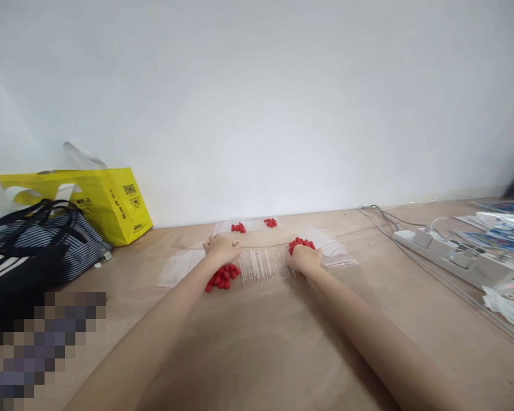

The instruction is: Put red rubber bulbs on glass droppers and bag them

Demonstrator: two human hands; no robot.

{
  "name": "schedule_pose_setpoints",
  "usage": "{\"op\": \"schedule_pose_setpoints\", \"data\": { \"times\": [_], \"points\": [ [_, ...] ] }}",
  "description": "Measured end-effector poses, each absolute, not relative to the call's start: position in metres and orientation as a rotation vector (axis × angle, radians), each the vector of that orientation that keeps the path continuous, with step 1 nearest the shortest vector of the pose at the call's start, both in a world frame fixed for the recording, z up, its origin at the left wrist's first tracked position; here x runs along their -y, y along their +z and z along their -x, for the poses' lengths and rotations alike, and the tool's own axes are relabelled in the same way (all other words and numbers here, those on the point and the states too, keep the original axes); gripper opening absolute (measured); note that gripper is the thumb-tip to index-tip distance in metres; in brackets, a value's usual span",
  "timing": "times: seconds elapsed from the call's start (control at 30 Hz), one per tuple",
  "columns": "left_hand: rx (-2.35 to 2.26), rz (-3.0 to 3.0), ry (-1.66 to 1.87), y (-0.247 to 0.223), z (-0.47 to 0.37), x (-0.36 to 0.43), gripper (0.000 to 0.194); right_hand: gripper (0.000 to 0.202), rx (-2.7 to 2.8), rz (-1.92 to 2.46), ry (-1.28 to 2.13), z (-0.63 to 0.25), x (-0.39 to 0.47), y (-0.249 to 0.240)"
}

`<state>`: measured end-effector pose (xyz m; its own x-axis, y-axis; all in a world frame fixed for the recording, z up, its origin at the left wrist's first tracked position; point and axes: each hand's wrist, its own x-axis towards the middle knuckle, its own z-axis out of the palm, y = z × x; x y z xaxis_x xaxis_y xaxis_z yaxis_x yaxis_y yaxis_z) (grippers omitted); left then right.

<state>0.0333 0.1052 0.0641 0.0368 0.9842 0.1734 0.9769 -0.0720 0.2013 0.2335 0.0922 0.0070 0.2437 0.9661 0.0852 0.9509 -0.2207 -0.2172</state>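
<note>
Thin pale sticks [263,266] lie side by side in a row between my two hands. At the left end of the row is my left hand [221,250], its fingers curled together; a speck of red shows at the fingertips. A pile of red drop-shaped pieces [223,277] lies just in front of it. My right hand [305,260] is closed at the row's right end, next to another cluster of red pieces [301,244]. Whatever either hand grips is too small or hidden. Clear plastic bags [177,268] spread under and beside the hands.
Two small red clusters [238,228] lie on clear plastic near the wall. A yellow bag [124,205] and a striped bag [85,242] stand at left. At right are a white power strip [449,260], cables and printed packets [503,228].
</note>
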Motion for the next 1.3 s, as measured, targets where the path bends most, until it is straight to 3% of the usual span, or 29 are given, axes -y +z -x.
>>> {"op": "schedule_pose_setpoints", "data": {
  "times": [0.27, 0.4, 0.53, 0.7, 0.93, 1.3],
  "points": [
    [-1.346, -2.912, 0.446, 0.017, -0.017, -0.006, 0.018, 0.019, 1.890, 2.068, -0.005, -0.232, -0.071, 0.020],
    [-1.355, -2.758, 0.699, -0.006, -0.008, 0.000, 0.024, 0.018, 2.057, 1.428, 0.062, -0.237, -0.041, 0.004],
    [-1.311, -2.748, 0.718, -0.006, -0.009, -0.005, 0.023, 0.017, 2.140, 1.047, 0.132, -0.239, -0.016, -0.019],
    [-1.321, -2.728, 0.760, -0.003, -0.011, -0.002, 0.018, 0.030, 2.169, 1.023, 0.166, -0.230, -0.005, -0.022],
    [-1.372, -2.614, 0.809, -0.005, -0.007, -0.001, 0.017, 0.020, 2.173, 1.030, 0.241, -0.220, 0.003, -0.020],
    [-1.367, -2.576, 0.835, -0.006, -0.010, -0.001, 0.016, 0.022, 2.219, 0.973, 0.211, -0.212, 0.002, -0.024]
  ]
}}
